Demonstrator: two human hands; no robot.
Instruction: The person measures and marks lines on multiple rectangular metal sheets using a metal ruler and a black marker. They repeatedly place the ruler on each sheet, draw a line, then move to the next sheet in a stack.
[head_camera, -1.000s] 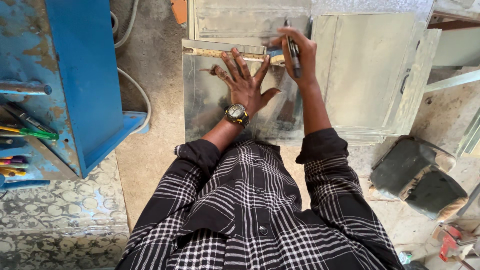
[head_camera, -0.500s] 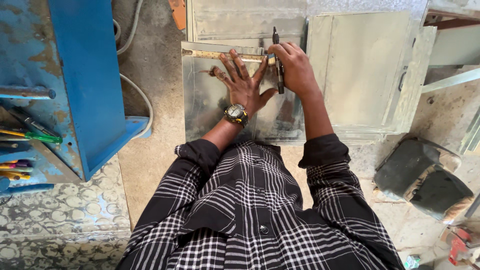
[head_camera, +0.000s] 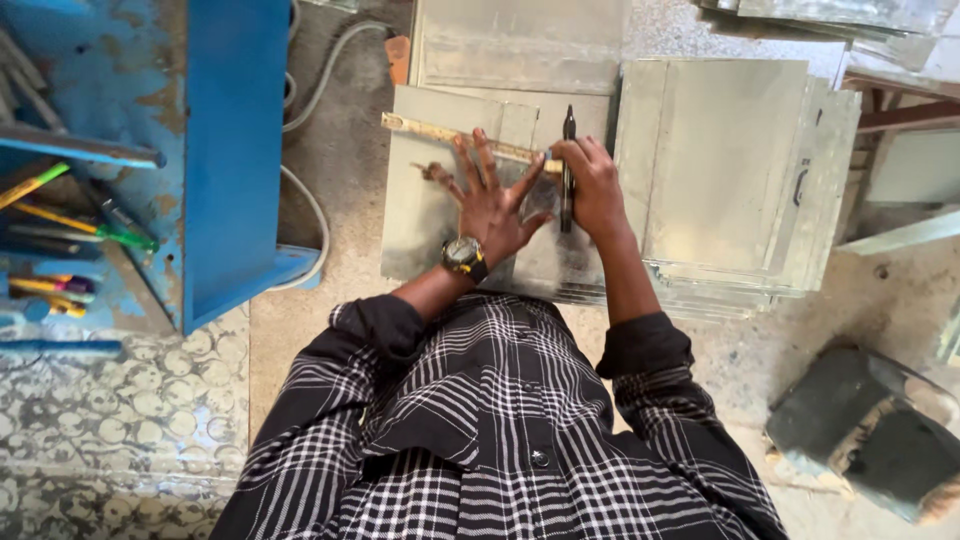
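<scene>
Metal sheet (head_camera: 440, 215), dull grey, flat on the concrete floor (head_camera: 340, 160) directly ahead of the person, topmost of a low pile. Wooden ruler (head_camera: 450, 135) lies across its upper part, running left to right with a slight downward slant. Left hand (head_camera: 490, 205) is spread wide, palm down on the sheet, fingertips pressing the ruler; nothing gripped. Wristwatch (head_camera: 465, 255) with yellow face on that wrist. Right hand (head_camera: 592, 185) is closed around a dark pen-like marking tool (head_camera: 568, 165), held roughly upright in the frame, just at the ruler's right end; whether the tip touches the sheet cannot be told. Just to the right, a taller stack of similar sheets (head_camera: 730, 170); another sheet (head_camera: 520, 45) lies beyond. Left of the work, a blue metal stand (head_camera: 235, 150) with a grey cable (head_camera: 315, 215) looping beside it, and coloured-handled tools (head_camera: 70, 215) on its shelf. Dark blocks (head_camera: 870, 430) lower right. Person wears a black-and-white checked shirt (head_camera: 490, 430).
</scene>
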